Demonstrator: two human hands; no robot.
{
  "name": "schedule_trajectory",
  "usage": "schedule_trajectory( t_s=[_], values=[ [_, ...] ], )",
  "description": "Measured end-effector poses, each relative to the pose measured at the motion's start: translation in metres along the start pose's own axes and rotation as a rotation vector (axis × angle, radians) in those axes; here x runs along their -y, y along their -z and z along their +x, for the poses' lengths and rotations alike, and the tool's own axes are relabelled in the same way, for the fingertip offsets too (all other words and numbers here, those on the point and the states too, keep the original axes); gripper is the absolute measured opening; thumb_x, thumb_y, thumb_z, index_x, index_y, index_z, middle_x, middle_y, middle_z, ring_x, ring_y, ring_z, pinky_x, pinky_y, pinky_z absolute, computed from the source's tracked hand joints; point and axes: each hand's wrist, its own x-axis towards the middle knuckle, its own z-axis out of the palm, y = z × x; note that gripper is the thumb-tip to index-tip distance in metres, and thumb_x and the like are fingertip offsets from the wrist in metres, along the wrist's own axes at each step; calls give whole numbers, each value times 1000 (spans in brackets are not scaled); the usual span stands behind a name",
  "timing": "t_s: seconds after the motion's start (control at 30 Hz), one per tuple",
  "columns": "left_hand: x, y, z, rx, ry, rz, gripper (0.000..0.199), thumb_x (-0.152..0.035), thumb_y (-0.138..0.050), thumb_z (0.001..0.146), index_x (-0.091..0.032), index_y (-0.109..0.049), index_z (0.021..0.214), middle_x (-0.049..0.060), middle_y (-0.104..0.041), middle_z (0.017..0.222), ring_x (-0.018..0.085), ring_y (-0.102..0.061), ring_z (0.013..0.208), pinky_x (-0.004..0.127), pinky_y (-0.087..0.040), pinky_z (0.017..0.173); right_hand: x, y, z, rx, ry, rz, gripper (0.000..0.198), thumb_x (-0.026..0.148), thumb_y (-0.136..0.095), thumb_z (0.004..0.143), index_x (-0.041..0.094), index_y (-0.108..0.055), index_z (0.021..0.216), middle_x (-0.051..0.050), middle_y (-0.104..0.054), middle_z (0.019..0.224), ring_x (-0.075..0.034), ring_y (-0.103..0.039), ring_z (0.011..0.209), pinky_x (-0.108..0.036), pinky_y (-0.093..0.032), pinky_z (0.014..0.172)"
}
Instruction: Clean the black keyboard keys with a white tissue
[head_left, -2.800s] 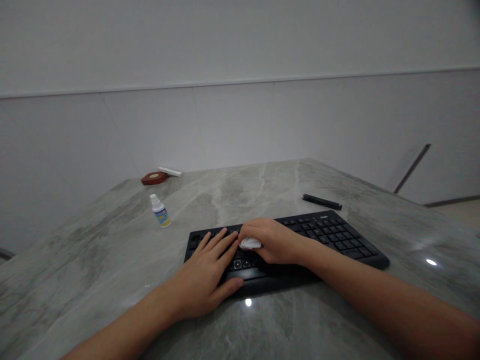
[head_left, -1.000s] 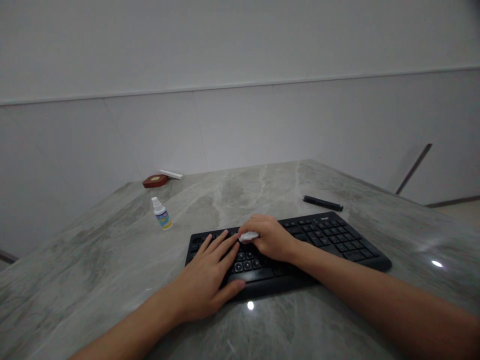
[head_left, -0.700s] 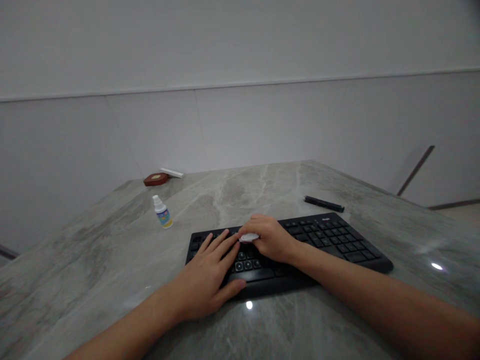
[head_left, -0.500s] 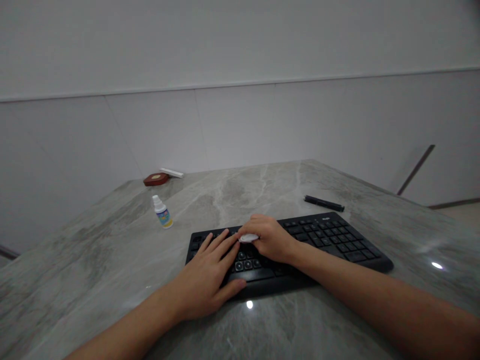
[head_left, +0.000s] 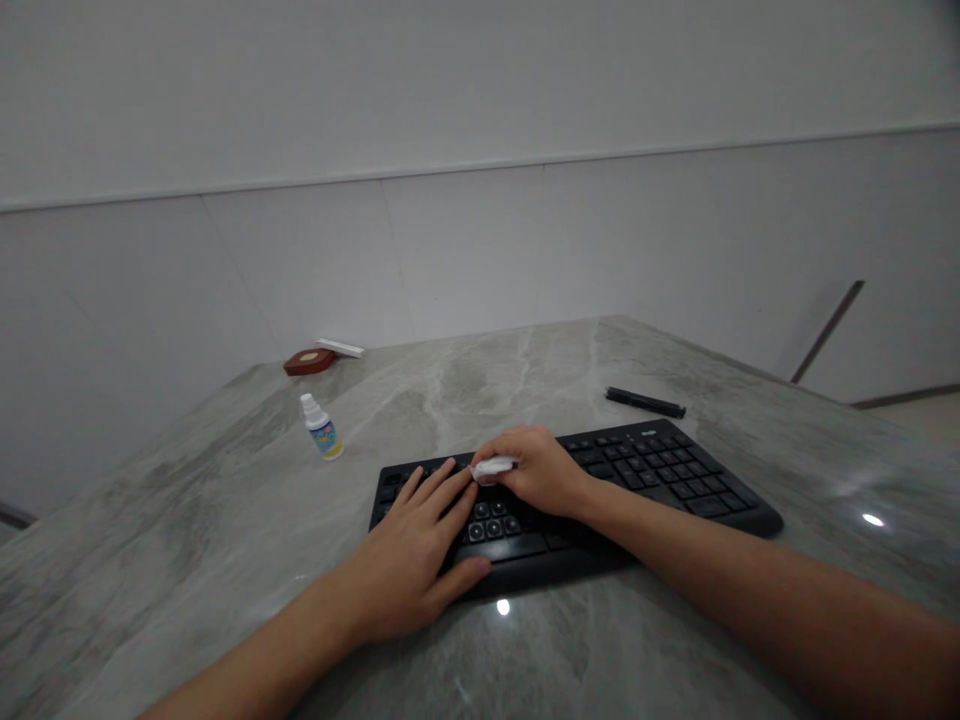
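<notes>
A black keyboard (head_left: 525,575) lies at a slant on the marble-patterned table. My left hand (head_left: 420,550) rests flat over its left part, fingers spread and thumb along the front edge. My right hand (head_left: 536,470) is closed on a small white object (head_left: 493,466) above the upper middle keys. That object looks like a folded wipe or cloth, partly hidden by my fingers, so its exact kind is unclear. The fingertips of both hands nearly meet there. Keys show between the hands, and the number pad (head_left: 694,480) is uncovered at the right.
A small white spray bottle (head_left: 322,430) with a blue and yellow label stands left of the keyboard. Behind the keyboard's right end lies a black pen-like stick (head_left: 645,403). A reddish-brown case (head_left: 309,362) and a white bar (head_left: 341,348) sit at the back left, by the wall.
The white object has tilted slightly in my right hand, and its fingers have shifted a little. My left hand stays in place on the keyboard. The view has moved slightly.
</notes>
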Motion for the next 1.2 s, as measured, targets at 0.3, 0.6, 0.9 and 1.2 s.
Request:
schedule_trajectory(
  t_s=[0.3, 0.6, 0.9, 1.2],
  values=[
    [0, 0, 1, -3, -6, 20, 66, -53, -42, 102, -17, -29, 156, 13, -27, 162, 36, -19, 151, 64, -22, 120, 6, 3, 1, 57, -175, 169, 8, 19, -76, 78, 19, -78, 85, -1, -77, 80, -17, -70, 76, -26, -49, 73],
    [1, 0, 1, -15, -17, 6, 65, -52, -44, 102, -19, -30, 156, 13, -27, 162, 37, -20, 151, 65, -23, 119, 9, 3, 0, -10, -319, 298, 15, 30, -75, 75, 18, -77, 83, 0, -74, 76, -17, -65, 72, -26, -47, 68],
    [3, -2, -1, -47, -37, -15, 61, -50, -47, 102, -28, -28, 157, 8, -26, 163, 37, -21, 150, 67, -23, 118, 7, 2, 0, -57, -223, 19, 10, 24, -74, 80, 19, -78, 88, -2, -77, 83, -18, -68, 78, -28, -46, 75],
    [2, -2, -2, -31, -32, -2, 61, -50, -47, 102, -29, -28, 156, 8, -25, 164, 37, -20, 151, 68, -22, 118, 4, 2, 0, -15, -152, -27, 6, 20, -71, 84, 19, -77, 83, -2, -76, 84, -17, -67, 78, -27, -45, 76]
  ],
)
